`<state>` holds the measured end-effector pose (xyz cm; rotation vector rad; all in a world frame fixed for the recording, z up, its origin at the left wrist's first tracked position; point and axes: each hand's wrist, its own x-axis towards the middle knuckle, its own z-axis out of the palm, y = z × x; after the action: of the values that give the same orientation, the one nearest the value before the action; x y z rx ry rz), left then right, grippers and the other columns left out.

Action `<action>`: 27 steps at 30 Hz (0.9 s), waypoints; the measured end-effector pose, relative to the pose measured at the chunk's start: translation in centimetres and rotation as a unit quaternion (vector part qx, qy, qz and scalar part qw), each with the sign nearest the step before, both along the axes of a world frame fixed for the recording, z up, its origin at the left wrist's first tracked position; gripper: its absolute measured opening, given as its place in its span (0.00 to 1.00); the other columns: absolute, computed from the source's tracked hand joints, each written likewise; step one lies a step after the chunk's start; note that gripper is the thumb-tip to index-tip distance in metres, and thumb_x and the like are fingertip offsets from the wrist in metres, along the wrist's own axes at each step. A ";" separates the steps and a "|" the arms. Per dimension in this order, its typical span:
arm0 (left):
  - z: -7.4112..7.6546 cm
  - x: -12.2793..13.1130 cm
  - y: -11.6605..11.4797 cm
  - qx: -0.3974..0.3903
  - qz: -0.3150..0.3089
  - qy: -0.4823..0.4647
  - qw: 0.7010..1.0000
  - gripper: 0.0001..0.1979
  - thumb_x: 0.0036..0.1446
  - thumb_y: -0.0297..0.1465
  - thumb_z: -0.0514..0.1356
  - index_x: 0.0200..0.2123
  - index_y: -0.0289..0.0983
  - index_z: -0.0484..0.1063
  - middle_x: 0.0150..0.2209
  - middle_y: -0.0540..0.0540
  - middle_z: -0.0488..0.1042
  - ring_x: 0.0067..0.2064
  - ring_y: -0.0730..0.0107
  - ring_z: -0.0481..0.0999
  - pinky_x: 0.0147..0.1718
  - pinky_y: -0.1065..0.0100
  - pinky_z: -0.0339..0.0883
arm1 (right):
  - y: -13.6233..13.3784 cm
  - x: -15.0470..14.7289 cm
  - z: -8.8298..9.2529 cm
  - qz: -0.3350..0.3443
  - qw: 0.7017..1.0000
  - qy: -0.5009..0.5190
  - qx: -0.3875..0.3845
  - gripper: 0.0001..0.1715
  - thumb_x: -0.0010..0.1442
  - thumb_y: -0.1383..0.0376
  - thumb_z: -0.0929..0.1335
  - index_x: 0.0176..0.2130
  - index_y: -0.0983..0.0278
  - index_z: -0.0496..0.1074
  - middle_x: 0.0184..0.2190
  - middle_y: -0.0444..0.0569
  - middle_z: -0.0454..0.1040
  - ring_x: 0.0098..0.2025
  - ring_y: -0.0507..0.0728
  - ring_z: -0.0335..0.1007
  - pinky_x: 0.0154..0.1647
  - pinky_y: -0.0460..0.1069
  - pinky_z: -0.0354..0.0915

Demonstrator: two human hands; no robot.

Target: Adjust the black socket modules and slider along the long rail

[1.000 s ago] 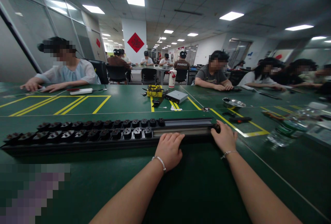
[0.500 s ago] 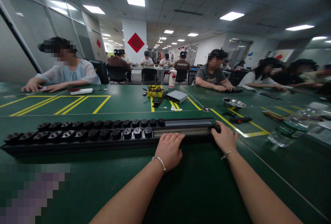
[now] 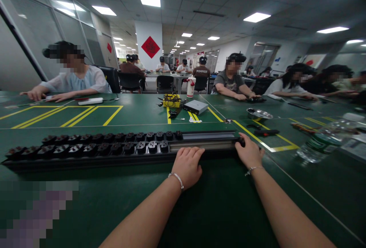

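Left hand [image 3: 187, 168] and right hand [image 3: 251, 152] stay put at the plug rail [image 3: 114, 160]

Compared with half a second ago, both hands and the rail look nearly unchanged. The clear difference is across the green table [image 3: 228, 206]: the co-worker in the grey T-shirt [image 3: 228, 82] now has their head more upright and farther left in view.

Both forearms reach forward from the lower edge, angled toward each other. The left hand lies palm down, its fingers bent over the rail's near edge; the tips are hidden, so I cannot tell how firmly they hold. The right hand, at the rail's right end, has thumb and index finger closed about a dark rounded piece [image 3: 242, 140].

The black rail lies lengthwise across the table, in front of the person, with two rows of pronged plugs [image 3: 116, 149] filling its left and middle parts.
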<state>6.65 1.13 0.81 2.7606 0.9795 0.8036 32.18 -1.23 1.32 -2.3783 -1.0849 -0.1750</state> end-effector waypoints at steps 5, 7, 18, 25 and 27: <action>-0.1 0.0 0.0 0.001 0.001 0.000 1.000 0.26 0.48 0.29 0.55 0.53 0.43 0.58 0.52 0.49 0.65 0.52 0.64 0.61 0.53 0.59 0.50 | 0.0 0.1 -0.1 -0.006 1.000 -0.001 -0.002 0.27 0.54 0.60 0.58 0.54 0.54 0.60 0.47 0.49 0.67 0.52 0.63 0.58 0.53 0.66 0.45; -0.2 0.0 0.0 0.001 0.002 0.001 1.000 0.27 0.48 0.29 0.55 0.53 0.43 0.58 0.52 0.50 0.65 0.52 0.64 0.61 0.53 0.59 0.50 | 0.1 0.1 -0.1 -0.004 1.000 -0.001 -0.002 0.26 0.54 0.60 0.58 0.53 0.54 0.60 0.47 0.49 0.67 0.52 0.63 0.58 0.53 0.65 0.46; 0.1 -0.1 0.0 -0.003 0.003 0.010 1.000 0.26 0.49 0.29 0.55 0.53 0.44 0.57 0.52 0.50 0.64 0.52 0.64 0.61 0.53 0.59 0.50 | 0.1 0.3 0.0 -0.010 0.999 0.005 -0.033 0.26 0.54 0.57 0.56 0.53 0.53 0.60 0.43 0.49 0.68 0.50 0.62 0.60 0.53 0.64 0.46; 0.2 0.0 -0.1 -0.009 0.002 0.011 1.000 0.27 0.48 0.29 0.55 0.53 0.43 0.57 0.52 0.49 0.64 0.52 0.64 0.61 0.53 0.58 0.50 | 0.2 0.6 0.0 -0.012 1.000 0.004 -0.024 0.27 0.53 0.57 0.57 0.53 0.53 0.61 0.41 0.49 0.69 0.48 0.63 0.61 0.52 0.64 0.47; 0.2 0.0 -0.1 -0.010 0.004 0.011 1.000 0.27 0.48 0.29 0.55 0.53 0.43 0.57 0.52 0.49 0.64 0.52 0.64 0.61 0.54 0.58 0.49 | 0.2 0.6 -0.1 -0.013 1.000 0.003 -0.020 0.27 0.53 0.57 0.57 0.53 0.54 0.61 0.41 0.49 0.69 0.48 0.63 0.61 0.52 0.64 0.47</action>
<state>6.63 1.03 1.00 2.7567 0.9967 0.7612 32.78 -1.04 1.25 -2.4279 -1.0660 -0.1564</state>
